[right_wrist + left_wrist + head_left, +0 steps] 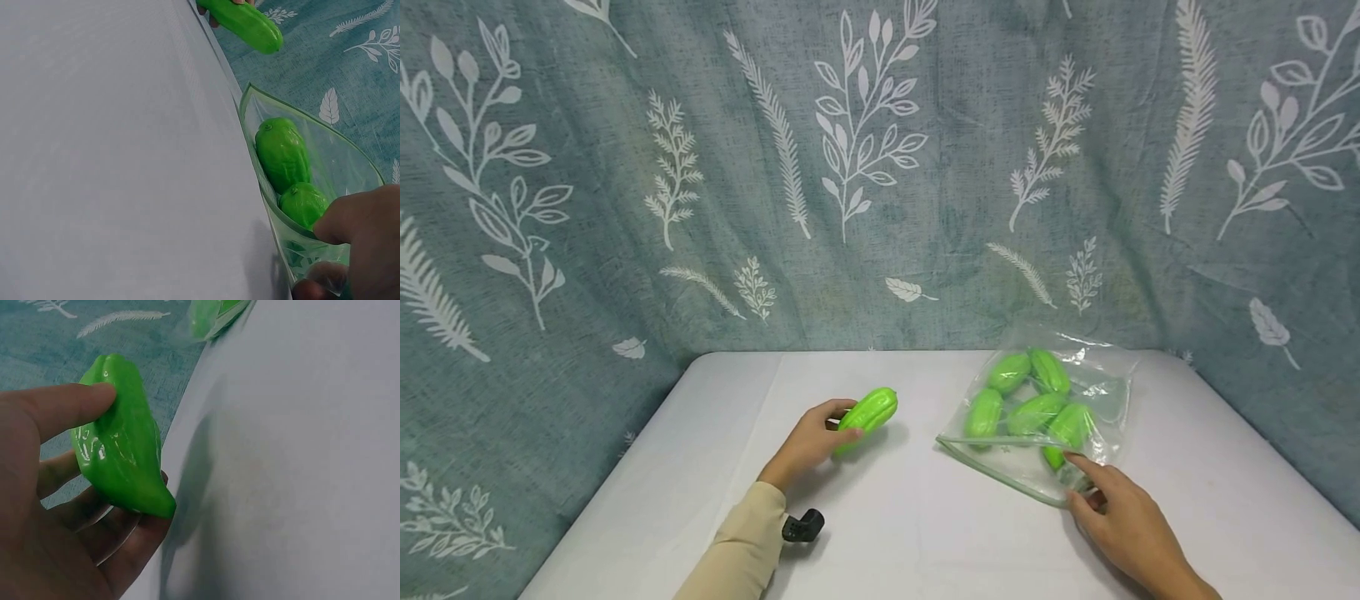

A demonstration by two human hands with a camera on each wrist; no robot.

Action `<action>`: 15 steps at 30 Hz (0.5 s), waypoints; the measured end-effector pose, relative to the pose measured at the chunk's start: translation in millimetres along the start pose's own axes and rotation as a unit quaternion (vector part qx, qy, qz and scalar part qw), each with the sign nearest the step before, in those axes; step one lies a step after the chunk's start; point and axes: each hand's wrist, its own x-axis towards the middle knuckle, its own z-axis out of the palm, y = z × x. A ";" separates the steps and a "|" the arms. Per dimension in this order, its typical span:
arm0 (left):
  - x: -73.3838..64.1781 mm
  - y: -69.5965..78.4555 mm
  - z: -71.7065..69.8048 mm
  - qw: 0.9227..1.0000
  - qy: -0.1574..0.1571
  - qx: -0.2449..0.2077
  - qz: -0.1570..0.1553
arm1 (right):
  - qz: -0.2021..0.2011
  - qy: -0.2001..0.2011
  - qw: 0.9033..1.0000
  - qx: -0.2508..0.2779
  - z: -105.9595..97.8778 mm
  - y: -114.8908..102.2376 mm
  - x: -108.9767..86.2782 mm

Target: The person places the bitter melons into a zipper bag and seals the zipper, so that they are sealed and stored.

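My left hand [811, 440] grips a shiny bright-green cucumber [872, 410], ridged along its length and held tilted over the table. In the left wrist view the thumb lies across the cucumber [119, 447], with the fingers behind and under it. To the right lies a clear zip bag [992, 471] with a green zip edge, its mouth facing me and parted. Several more green cucumbers [1009, 373] are inside. My right hand [1131, 517] pinches the bag's mouth at its near right corner. Two bagged cucumbers [282, 153] show through the opening in the right wrist view.
Both hands work over a white-covered table [880, 533]. A blue-green curtain [880, 275] with white leaf prints hangs along its back and sides. A small black device [803, 527] sits at my left wrist, beside the beige sleeve [741, 533].
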 end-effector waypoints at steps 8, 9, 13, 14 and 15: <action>-4.8 8.1 8.5 1.000 -0.027 0.005 0.014 | -0.002 0.005 1.000 0.000 0.9 0.6 -0.1; -5.6 8.7 9.6 0.999 -0.029 0.008 0.015 | -0.002 0.005 1.000 0.000 1.1 0.7 -0.3; -8.6 11.7 13.9 0.999 -0.039 0.007 0.012 | 0.000 0.003 1.000 0.002 1.0 1.0 -0.4; -9.1 12.6 15.3 0.999 -0.042 0.006 0.013 | 0.000 0.001 1.000 0.003 0.9 1.0 -0.2; -9.4 13.5 16.9 0.999 -0.045 0.005 0.014 | -0.001 0.001 1.000 0.003 0.6 0.9 0.1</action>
